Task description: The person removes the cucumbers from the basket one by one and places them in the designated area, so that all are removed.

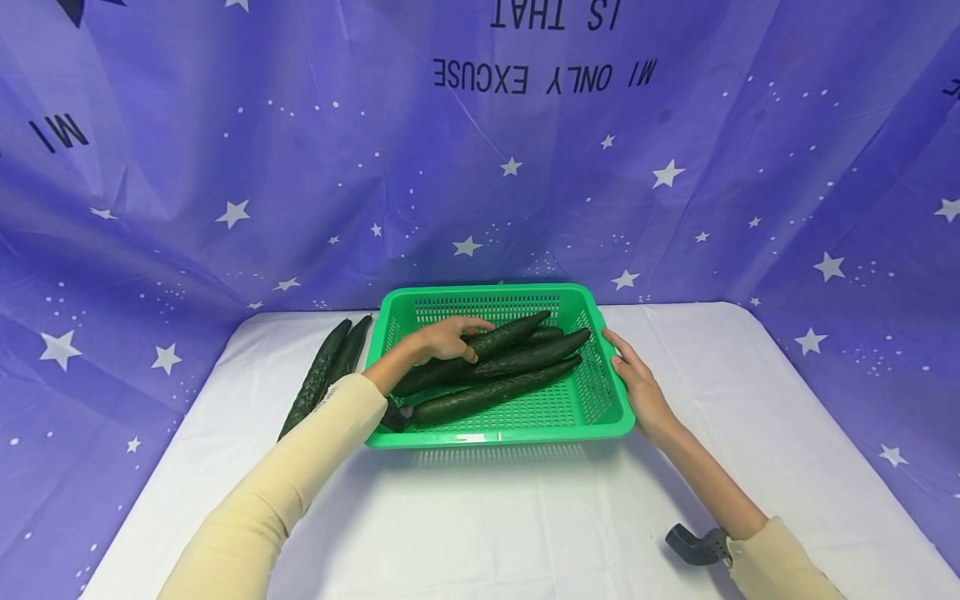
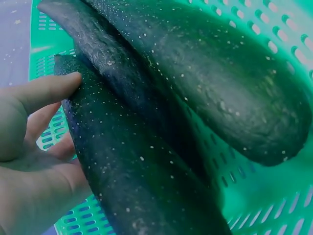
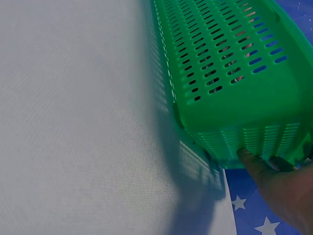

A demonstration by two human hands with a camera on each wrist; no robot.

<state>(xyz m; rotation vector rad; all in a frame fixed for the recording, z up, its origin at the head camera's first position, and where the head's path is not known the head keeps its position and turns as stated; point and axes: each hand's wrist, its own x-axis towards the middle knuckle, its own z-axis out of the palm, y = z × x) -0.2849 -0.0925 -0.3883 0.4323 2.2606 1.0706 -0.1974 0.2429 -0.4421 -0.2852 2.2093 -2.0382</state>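
Observation:
Several dark green, bumpy cucumbers [image 1: 534, 358] lie slantwise in a green perforated plastic basket [image 1: 480, 437]. My left hand [image 1: 448, 340] reaches over the basket's left side and grips one cucumber [image 1: 517, 331] on top of the others. In the left wrist view, the thumb [image 2: 54, 91] presses on that cucumber [image 2: 127, 147], with the fingers partly hidden behind it. At the basket's right end my right hand [image 1: 643, 390] holds the rim. The right wrist view shows fingers of this hand [image 3: 288, 193] against the slotted end wall.
Two more cucumbers [image 1: 318, 383] lie on the white tablecloth [image 1: 480, 525] left of the basket, partly behind the left sleeve [image 1: 277, 492]. A purple curtain with stars [image 1: 480, 183] hangs behind and along both sides of the table. A dark wrist device [image 1: 693, 546] sits by the right sleeve.

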